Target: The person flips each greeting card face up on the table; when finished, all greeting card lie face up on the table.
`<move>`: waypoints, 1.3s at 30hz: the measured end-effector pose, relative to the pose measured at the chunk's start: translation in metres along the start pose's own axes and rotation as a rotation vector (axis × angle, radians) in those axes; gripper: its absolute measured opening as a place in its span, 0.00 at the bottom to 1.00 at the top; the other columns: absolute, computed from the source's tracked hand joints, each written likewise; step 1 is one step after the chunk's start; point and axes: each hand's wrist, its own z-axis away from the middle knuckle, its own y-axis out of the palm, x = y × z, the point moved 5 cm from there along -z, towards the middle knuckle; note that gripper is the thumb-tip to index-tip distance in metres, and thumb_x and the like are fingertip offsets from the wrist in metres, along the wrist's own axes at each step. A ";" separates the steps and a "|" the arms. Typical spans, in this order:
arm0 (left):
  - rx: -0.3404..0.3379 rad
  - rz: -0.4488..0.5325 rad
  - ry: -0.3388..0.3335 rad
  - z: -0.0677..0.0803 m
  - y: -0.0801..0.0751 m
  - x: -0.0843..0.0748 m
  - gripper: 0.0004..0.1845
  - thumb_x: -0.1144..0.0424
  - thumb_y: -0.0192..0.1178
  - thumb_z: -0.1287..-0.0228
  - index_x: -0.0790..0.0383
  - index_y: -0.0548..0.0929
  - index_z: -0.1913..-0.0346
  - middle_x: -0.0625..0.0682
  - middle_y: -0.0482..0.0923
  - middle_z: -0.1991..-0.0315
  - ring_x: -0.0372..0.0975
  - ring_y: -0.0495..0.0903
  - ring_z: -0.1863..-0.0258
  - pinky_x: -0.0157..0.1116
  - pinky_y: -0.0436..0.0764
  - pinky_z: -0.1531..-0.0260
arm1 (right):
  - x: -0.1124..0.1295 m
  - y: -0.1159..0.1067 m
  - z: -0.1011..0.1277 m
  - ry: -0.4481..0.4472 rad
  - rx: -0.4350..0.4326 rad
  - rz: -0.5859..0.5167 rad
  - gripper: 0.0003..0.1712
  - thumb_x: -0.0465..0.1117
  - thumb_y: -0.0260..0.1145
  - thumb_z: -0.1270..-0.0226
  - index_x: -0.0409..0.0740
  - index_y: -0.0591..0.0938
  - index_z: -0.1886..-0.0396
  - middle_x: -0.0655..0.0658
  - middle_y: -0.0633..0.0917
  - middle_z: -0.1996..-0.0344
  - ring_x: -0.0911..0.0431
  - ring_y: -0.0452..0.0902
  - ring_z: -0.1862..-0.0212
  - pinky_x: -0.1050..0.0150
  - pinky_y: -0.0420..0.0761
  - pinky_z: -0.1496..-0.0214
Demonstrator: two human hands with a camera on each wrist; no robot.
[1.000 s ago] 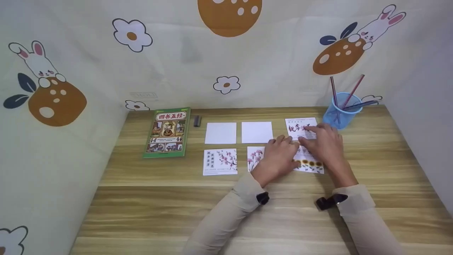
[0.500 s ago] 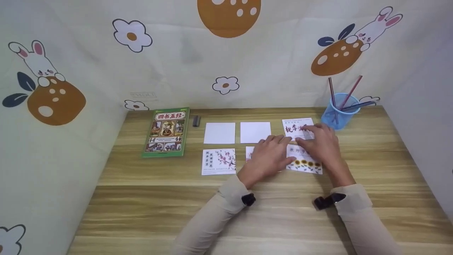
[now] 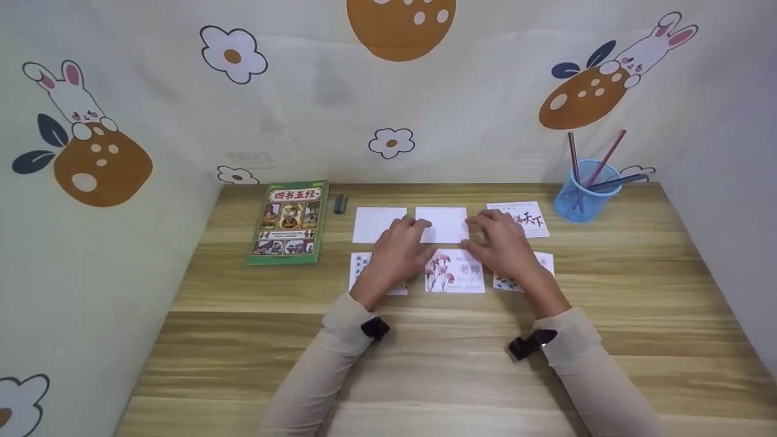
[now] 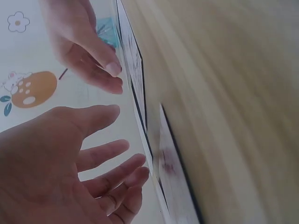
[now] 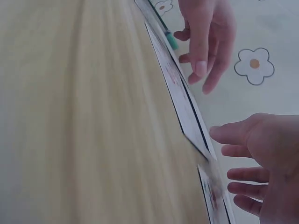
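Note:
Two rows of square cards lie on the table. At the back are a blank white card (image 3: pixel 371 221), a second blank card (image 3: pixel 442 223), and a card with red calligraphy (image 3: pixel 533 221). In front are a plum-blossom card (image 3: pixel 359 267), a pink-flower card (image 3: pixel 455 272) and a sunflower card (image 3: pixel 545 262), partly covered by hands. My left hand (image 3: pixel 396 252) hovers at the second blank card's left side, fingers loosely bent. On its right side is my right hand (image 3: pixel 505 246), fingers relaxed. Both wrist views show nothing gripped; contact with the card is unclear.
A green-bordered book (image 3: pixel 288 223) lies at the left, with a small dark eraser-like block (image 3: pixel 340 204) beside it. A blue pen cup (image 3: pixel 580 200) holding pencils stands at the back right, near the patterned cloth backdrop (image 3: pixel 303 121).
Both hands have moved left from the calligraphy and sunflower cards to either side of the second blank card. The pink-flower card is now uncovered, while the plum-blossom card is partly hidden.

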 end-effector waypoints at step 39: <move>0.014 0.462 -0.080 -0.005 0.001 0.003 0.42 0.51 0.67 0.24 0.58 0.58 0.17 0.60 0.70 0.26 0.48 0.81 0.35 0.46 0.83 0.33 | 0.000 0.000 -0.013 -0.011 -0.165 -0.094 0.18 0.46 0.62 0.14 0.38 0.92 0.55 0.39 0.91 0.62 0.42 0.86 0.55 0.45 0.82 0.45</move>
